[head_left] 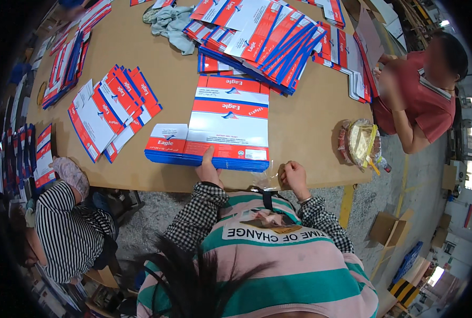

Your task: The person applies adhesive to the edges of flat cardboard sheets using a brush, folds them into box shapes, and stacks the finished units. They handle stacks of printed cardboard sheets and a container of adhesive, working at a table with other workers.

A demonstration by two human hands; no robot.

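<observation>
In front of me lies a thick stack of flat printed cartons (228,126), red, white and blue, with its blue edges toward me. My left hand (208,170) is at the near edge of this stack, thumb on top of the front carton and the other fingers mostly hidden below the edge. To the right of the stack's near corner, my right hand (295,177) rests by the table edge with its fingers curled in. What they hold, if anything, is hidden. A bit of clear plastic film (265,176) shows between the stack and this hand.
More flat cartons (262,40) are heaped beyond the stack, others (114,108) lie fanned at left. A grey cloth (173,27) and a clear plastic-wrapped bundle (360,142) sit on the brown table (304,122). Co-workers are at right (418,95) and lower left (72,228).
</observation>
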